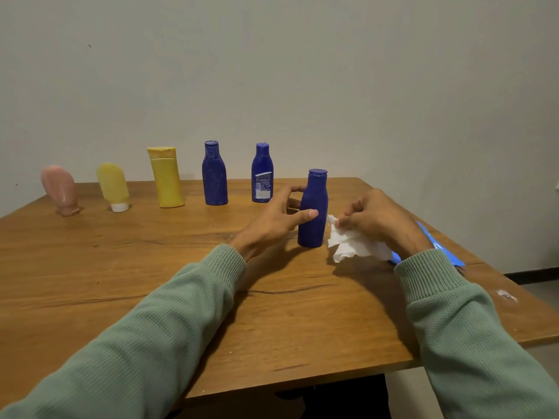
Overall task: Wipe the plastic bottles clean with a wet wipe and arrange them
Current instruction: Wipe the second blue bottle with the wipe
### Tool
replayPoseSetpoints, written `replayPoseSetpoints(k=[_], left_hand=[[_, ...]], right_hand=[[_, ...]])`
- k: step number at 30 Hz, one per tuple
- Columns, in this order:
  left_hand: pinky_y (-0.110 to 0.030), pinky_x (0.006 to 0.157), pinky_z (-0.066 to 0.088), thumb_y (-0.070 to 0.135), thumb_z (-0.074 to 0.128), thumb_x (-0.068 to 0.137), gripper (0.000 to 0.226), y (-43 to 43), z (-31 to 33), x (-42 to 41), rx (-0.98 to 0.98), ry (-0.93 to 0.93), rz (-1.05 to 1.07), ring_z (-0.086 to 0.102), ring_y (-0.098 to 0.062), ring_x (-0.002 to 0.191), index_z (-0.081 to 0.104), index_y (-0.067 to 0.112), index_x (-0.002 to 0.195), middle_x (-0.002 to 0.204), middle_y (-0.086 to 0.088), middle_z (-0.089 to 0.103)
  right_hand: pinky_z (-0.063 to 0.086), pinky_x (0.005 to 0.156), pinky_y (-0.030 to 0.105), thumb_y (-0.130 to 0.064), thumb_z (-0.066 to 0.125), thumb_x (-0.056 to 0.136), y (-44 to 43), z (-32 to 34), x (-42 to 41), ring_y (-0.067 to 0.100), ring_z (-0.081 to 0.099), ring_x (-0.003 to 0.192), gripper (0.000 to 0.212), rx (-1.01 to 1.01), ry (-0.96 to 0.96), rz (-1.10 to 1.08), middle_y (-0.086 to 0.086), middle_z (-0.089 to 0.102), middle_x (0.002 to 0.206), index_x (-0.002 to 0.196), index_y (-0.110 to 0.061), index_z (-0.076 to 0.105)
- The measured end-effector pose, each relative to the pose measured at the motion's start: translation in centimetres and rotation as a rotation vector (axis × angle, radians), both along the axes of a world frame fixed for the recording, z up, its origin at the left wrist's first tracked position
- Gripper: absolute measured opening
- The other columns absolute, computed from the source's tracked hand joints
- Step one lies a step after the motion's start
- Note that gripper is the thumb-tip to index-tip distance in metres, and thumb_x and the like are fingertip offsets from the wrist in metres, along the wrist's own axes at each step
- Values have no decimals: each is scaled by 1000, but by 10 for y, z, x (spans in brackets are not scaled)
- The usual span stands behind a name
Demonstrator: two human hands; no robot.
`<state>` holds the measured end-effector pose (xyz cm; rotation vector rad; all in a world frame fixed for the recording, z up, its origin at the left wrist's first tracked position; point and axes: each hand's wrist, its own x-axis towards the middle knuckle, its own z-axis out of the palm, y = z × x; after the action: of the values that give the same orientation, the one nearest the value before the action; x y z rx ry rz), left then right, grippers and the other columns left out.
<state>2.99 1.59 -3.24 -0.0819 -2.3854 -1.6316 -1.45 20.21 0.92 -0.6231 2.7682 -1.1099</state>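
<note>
A dark blue plastic bottle [314, 228] stands upright on the wooden table [151, 267], right of centre. My left hand [278, 216] holds it, thumb on its front and fingers curved round its far side. My right hand [378, 219] hovers just right of the bottle and pinches a crumpled white wet wipe [354, 243], which hangs down onto the table. The wipe's tip is close to the bottle's right side.
Along the table's far edge stands a row: a pink tube [62, 190], a yellow tube [113, 186], a yellow bottle [166, 179] and two blue bottles [214, 176] [262, 173]. A blue wipe packet [438, 246] lies partly under my right wrist near the right edge.
</note>
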Motion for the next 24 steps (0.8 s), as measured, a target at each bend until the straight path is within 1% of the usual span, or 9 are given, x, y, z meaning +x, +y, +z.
replayPoseSetpoints(k=[2,4,6,9,12,15,17,20,24], left_hand=[[-25,81,52,15,71,87,59,-5,1,2,5,0,23,61,-13,106,40,26,136,116,0,60],[-28,80,55,3,72,82,66,-15,2,6,34,0,69,62,-19,105,40,25,136,115,-8,60],[-29,79,56,-4,68,81,61,-26,3,9,104,13,145,63,-23,104,44,22,131,116,-13,60],[-22,70,50,-3,67,83,45,-48,4,7,118,46,302,64,-21,102,50,17,120,113,-12,62],[-20,68,47,9,71,85,38,-70,3,-5,54,43,377,62,-15,99,51,17,116,113,-4,61],[-24,74,49,17,73,85,41,-83,-2,-20,102,31,414,59,-14,99,51,17,120,114,-1,59],[-24,73,48,18,73,85,46,-88,-7,-31,155,26,447,58,-13,98,49,18,124,118,0,57],[-24,72,47,19,72,86,52,-97,-12,-51,146,13,477,57,-13,98,45,18,131,124,-1,55],[-23,72,44,19,74,83,66,-103,-14,-75,79,-4,459,55,-4,86,36,15,137,99,11,53]], right_hand=[[50,62,30,-20,74,79,2,6,7,22,65,75,15,32,-56,56,11,70,83,83,-6,71],[51,62,30,-23,76,76,0,14,18,21,66,76,13,34,-99,149,7,71,82,81,-11,73],[47,60,25,-25,76,78,-8,20,33,17,65,78,10,25,-102,247,1,70,83,81,-16,74],[43,61,22,-27,72,81,-34,19,53,13,59,83,10,-27,-63,323,-2,66,88,86,-18,73],[42,58,19,-31,68,85,-68,7,60,5,56,78,5,-90,27,294,-10,61,84,84,-25,68],[42,57,15,-30,64,88,-102,-5,56,0,53,71,8,-121,169,235,-14,54,79,80,-30,60],[46,62,17,-28,63,88,-122,-11,49,2,54,72,3,-136,226,184,-11,56,85,91,-25,64],[51,69,22,-24,62,88,-146,-20,36,6,58,80,14,-133,238,125,-6,60,95,102,-21,65],[46,70,20,-22,58,91,-160,-29,24,6,52,82,14,-128,265,69,-6,55,97,104,-21,61]])
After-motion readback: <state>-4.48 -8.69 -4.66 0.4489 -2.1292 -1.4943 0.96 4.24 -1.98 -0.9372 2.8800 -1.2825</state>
